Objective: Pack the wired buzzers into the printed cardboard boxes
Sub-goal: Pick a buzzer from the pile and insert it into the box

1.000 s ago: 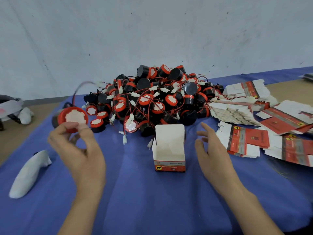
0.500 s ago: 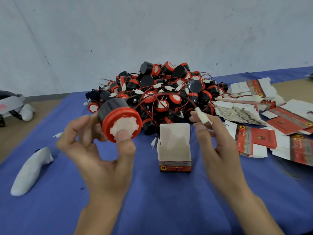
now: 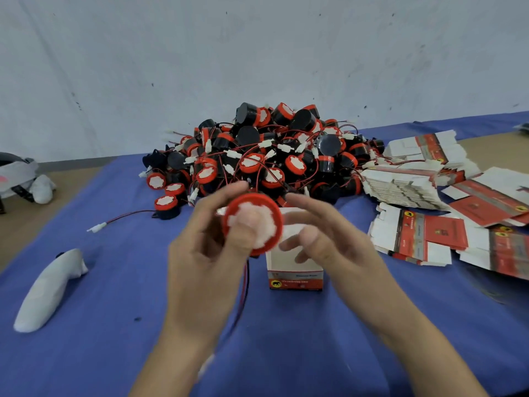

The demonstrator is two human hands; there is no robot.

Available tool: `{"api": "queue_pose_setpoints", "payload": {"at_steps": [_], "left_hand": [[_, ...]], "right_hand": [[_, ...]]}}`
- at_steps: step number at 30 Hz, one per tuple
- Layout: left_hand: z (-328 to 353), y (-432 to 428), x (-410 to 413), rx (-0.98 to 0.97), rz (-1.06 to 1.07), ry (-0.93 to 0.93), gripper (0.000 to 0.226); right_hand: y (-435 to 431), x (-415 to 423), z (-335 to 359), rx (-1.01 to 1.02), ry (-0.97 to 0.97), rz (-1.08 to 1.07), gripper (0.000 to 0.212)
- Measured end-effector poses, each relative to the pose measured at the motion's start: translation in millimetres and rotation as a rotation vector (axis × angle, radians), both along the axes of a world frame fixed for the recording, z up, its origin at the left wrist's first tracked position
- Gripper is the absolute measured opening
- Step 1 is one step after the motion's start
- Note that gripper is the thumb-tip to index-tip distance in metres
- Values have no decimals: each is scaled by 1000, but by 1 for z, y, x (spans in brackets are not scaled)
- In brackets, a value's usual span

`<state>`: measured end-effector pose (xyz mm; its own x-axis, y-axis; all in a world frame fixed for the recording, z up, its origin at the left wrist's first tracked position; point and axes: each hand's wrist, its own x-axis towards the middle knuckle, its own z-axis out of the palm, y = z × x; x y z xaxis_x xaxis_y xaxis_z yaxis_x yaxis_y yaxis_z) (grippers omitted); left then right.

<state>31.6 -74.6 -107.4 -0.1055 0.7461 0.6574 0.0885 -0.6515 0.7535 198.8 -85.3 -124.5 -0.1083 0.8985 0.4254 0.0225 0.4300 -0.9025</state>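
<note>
The left hand (image 3: 200,253), fingers clamped on the buzzer (image 3: 252,222), has brought it to mid-frame over the open box (image 3: 294,279), wire (image 3: 245,285) now dangling, right hand (image 3: 329,247) alongside with blurred fingers apart, so insertion looks near.

Only two hands and two forearms of the person show, all bare. The left hand (image 3: 206,262) and left forearm (image 3: 171,362) lie left of the small open box (image 3: 296,280); the right hand (image 3: 329,247) and right forearm (image 3: 415,348) lie right of it. Both forearms are slim and uncovered down to the frame's lower edge. The fingers are blurred, so nails and fine marks cannot be made out.
</note>
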Motion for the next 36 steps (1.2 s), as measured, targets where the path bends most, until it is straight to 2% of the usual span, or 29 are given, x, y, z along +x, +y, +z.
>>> {"api": "queue_pose_setpoints", "payload": {"at_steps": [2, 6, 8, 10, 13, 19, 23, 29, 32, 36], "left_hand": [[-3, -2, 5, -66, -70, 26, 28], [-11, 3, 9, -172, -165, 54, 47], [-17, 5, 10, -234, -245, 125, 56], [-25, 4, 13, -252, -281, 259, 52], [-38, 4, 15, -143, -85, 508, 41], [-42, -1, 20, 13, 59, 749, 45], [-44, -1, 22, 7, 55, 716, 36], [-41, -4, 27, 21, 31, 702, 27], [-41, 0, 24, -27, -13, 620, 26], [-42, 5, 19, -92, -114, 484, 17]], "right_hand": [[0, -8, -4, -9, -7, 32, 39], [1, -14, -9, -4, 105, -9, 35], [3, -14, -11, -10, 184, -51, 32], [5, -13, -11, -18, 254, -122, 29], [8, -7, -13, -39, 321, -229, 31], [7, -8, -16, -60, 249, -165, 44], [7, -9, -17, -38, 249, -189, 51], [10, -4, -16, -42, 340, -240, 46], [10, 1, -11, -52, 380, -233, 55], [8, 4, -8, -130, 452, -119, 61]]}}
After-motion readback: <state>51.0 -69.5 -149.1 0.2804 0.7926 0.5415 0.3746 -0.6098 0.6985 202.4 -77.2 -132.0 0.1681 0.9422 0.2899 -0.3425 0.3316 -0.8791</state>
